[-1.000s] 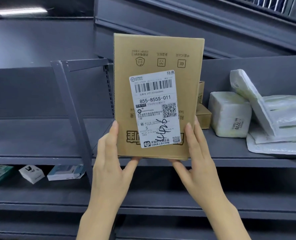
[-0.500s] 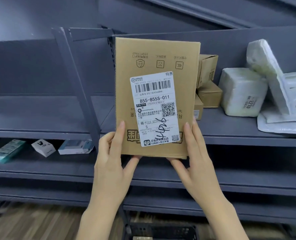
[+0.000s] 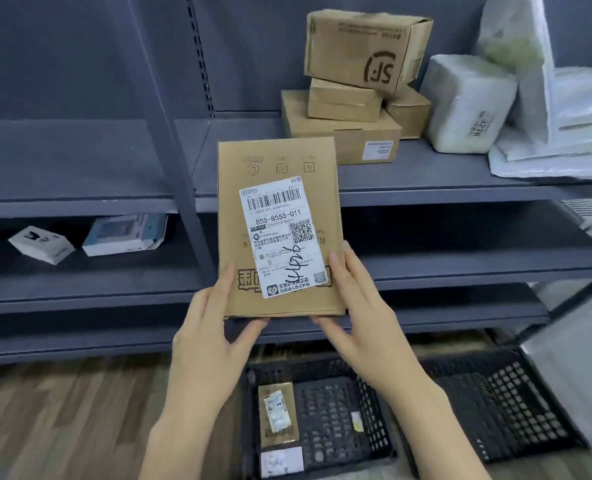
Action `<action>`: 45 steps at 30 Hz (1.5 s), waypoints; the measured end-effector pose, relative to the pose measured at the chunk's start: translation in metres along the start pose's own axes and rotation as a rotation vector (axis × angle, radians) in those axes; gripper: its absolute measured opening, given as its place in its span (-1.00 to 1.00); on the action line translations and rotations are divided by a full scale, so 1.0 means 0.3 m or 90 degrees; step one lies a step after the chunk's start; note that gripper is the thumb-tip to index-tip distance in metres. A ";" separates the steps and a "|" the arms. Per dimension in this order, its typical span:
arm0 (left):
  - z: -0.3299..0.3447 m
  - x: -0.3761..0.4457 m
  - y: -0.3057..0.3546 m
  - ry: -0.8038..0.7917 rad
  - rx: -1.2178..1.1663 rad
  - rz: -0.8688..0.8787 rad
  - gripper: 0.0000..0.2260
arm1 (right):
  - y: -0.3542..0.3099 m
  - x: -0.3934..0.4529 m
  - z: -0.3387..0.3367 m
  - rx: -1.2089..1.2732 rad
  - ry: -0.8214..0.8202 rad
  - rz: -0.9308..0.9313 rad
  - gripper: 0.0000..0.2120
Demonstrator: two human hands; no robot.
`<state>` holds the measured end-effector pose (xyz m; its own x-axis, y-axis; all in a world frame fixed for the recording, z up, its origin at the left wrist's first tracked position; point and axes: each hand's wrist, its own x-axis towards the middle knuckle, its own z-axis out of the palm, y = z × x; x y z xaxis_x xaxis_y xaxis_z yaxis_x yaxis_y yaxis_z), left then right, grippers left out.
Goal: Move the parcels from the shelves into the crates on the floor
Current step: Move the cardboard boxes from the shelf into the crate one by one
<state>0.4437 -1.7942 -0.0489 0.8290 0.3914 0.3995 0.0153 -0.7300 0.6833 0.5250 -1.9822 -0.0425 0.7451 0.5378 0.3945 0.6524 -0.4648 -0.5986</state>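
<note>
— Coming down now with the flat cardboard parcel (image 3: 280,230), compared with a moment back: sitting lower against the shelves (image 3: 426,192), and showing the floor (image 3: 62,420) and both crates under it, which were mostly out of view before.

— Holding it how?

— Gripping the bottom corners, upright, label facing the camera. Left hand (image 3: 211,327) clasping the lower left corner, fingers lying up the front face and thumb tucking under the bottom edge. Right hand (image 3: 360,313) mirroring that on the lower right corner. Fingers lying close together on both, not spread.

— Touching a shelf at all?

— Not resting on one, judging by the bottom edge hanging in front of the lower shelves. Hovering above and a little behind the left crate (image 3: 322,420), not yet inside it.

— Meaning what for the job?

— Probably passing from lifting off to lowering in. Likely heading for the left crate, already holding a slim brown parcel (image 3: 277,414) and a small white packet (image 3: 282,460) along its left side. Leaving room on the right half for laying this one flat.

— And the other crate?

— Right crate (image 3: 502,403) sitting just beside it, showing only its mesh bottom.

— Much remaining?

— Plenty, seemingly: stacked cardboard boxes (image 3: 350,95) and white wrapped parcels (image 3: 471,102) waiting on the upper shelf, plus small cartons (image 3: 80,240) on the shelf at lower left.
</note>
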 end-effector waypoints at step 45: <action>1.747 -0.892 -1.530 -0.777 0.183 -0.139 -0.38 | 1.738 -0.955 1.459 -0.214 -0.553 0.291 -0.26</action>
<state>0.5079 -1.8574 -0.7897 0.7662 -0.1380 -0.6276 0.2091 -0.8700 0.4465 0.5911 -2.0708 -0.7729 0.6616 0.5203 -0.5399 0.4363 -0.8528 -0.2871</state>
